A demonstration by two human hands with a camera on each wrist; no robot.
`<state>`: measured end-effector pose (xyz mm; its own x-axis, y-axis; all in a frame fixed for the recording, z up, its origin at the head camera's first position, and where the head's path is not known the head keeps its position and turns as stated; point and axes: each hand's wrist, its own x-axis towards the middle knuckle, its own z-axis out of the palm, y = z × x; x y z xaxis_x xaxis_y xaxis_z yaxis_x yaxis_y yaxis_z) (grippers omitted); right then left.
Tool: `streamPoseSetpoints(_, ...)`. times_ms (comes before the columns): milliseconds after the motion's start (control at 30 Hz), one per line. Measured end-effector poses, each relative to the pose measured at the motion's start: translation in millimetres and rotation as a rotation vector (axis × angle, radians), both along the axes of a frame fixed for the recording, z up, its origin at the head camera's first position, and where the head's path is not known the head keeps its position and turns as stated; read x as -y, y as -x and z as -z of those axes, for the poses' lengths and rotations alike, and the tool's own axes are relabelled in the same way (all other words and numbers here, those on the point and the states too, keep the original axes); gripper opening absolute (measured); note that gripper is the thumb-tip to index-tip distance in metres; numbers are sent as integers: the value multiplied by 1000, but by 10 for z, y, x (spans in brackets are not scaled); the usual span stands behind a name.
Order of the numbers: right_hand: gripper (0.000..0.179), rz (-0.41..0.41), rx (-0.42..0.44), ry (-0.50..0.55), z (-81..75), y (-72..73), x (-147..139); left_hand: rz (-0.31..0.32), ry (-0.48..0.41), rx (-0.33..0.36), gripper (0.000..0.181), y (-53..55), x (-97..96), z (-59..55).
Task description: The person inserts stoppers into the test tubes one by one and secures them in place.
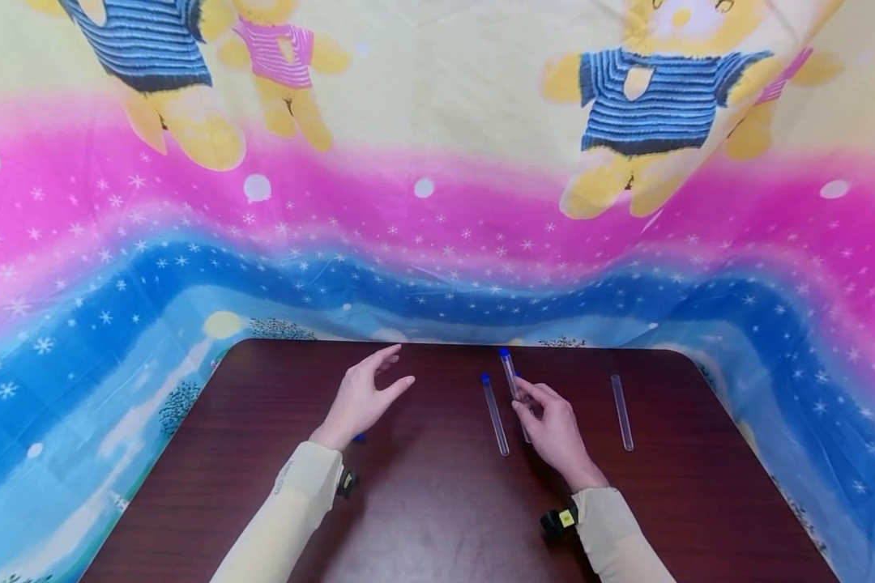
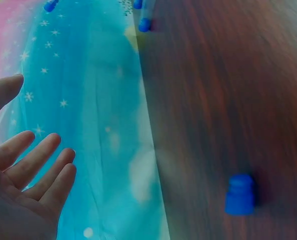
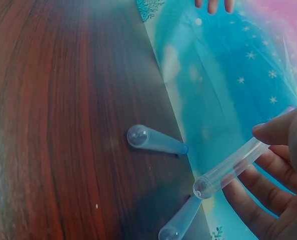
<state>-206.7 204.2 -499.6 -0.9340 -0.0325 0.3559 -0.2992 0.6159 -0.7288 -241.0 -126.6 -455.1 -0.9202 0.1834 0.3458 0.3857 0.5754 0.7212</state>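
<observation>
My right hand (image 1: pixel 554 425) pinches a clear test tube (image 1: pixel 509 371) with a blue cap between thumb and fingers. In the right wrist view the held tube (image 3: pixel 233 167) slants, its rounded bottom facing the camera. A capped test tube (image 1: pixel 496 417) lies on the table just left of that hand. Another tube (image 3: pixel 181 220) lies under the held one, mostly hidden by it in the head view. My left hand (image 1: pixel 364 397) hovers over the table, fingers spread and holding nothing. A loose blue cap (image 2: pixel 240 195) stands on the table near it, mostly covered by the wrist in the head view.
An uncapped test tube (image 1: pixel 622 413) lies to the right of my right hand. The dark wooden table (image 1: pixel 437 518) has a back edge just beyond the tubes. A patterned cloth (image 1: pixel 423 227) with printed bears hangs behind and around it.
</observation>
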Motion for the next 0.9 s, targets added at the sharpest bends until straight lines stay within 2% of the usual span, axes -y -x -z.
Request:
streamPoseSetpoints(200,40,17,-10,-5,14,8,-64,4,27,23,62,-41,119,60)
streamPoseSetpoints(533,41,38,8,-20,7,5,-166,-1,85,21,63,-101,235,100)
streamPoseSetpoints(900,40,68,8,-34,8,8,-248,11,138,-1,63,-156,369,195)
